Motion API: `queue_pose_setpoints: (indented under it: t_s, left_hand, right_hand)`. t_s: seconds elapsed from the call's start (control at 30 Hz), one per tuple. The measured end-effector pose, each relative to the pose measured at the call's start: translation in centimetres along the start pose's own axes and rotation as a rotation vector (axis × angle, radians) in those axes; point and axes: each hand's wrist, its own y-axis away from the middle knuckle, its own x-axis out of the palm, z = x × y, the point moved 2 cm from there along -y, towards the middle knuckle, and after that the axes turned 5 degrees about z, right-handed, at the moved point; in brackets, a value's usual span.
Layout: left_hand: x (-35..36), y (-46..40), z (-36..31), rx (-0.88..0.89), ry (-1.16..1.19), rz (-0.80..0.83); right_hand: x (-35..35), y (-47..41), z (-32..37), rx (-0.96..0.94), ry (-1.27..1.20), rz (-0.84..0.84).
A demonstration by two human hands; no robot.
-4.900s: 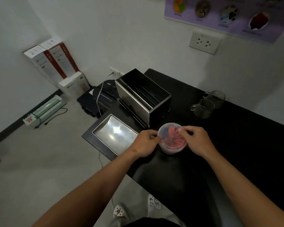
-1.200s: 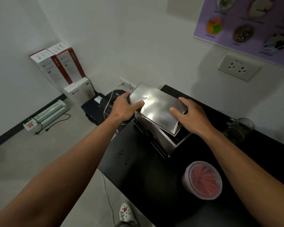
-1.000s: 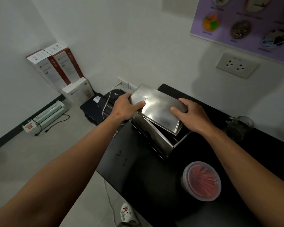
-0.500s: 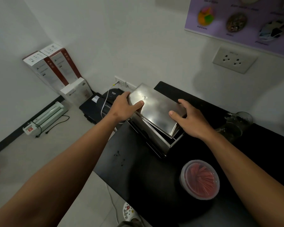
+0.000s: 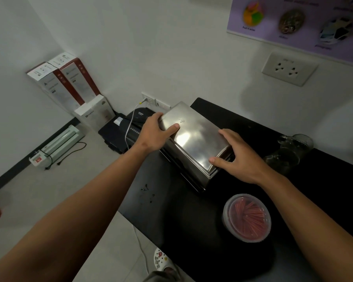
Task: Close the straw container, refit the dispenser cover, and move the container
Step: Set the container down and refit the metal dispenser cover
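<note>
Plainly, little writing reads: the black machine [image 5: 140, 117] on the floor bears a small label too blurred to make out, as does the white box [image 5: 94, 115]. On the black counter [image 5: 171, 210], the left hand [image 5: 154, 133] grips the steel cover's [image 5: 194, 133] far-left edge; the right hand [image 5: 238, 157], fingers spread, presses its near-right corner onto the dispenser [image 5: 183, 169]. Nearer, the lidded tub [image 5: 247, 217] holds red straws.
</note>
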Motion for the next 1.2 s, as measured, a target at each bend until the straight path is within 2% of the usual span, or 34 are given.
queue_pose_setpoints:
  t_s: [0.43, 0.7, 0.8, 0.97, 1.2]
  left_hand:
    - [0.3, 0.5, -0.8, 0.003, -0.029, 0.064]
    - [2.8, 4.2, -0.4, 0.096, -0.075, 0.074]
    - [4.5, 6.2, -0.1, 0.085, 0.007, 0.068]
    - [6.7, 8.2, -0.5, 0.071, 0.277, 0.098]
    - [6.9, 8.8, -0.6, 0.1, 0.3, 0.085]
  right_hand:
    - [0.3, 0.7, -0.2, -0.011, -0.015, -0.04]
    - [0.2, 0.7, -0.2, -0.016, -0.049, -0.04]
    - [0.2, 0.7, -0.2, -0.004, -0.053, -0.033]
    - [0.1, 0.6, -0.3, 0.009, -0.053, -0.051]
    - [0.1, 0.9, -0.4, 0.04, -0.1, -0.049]
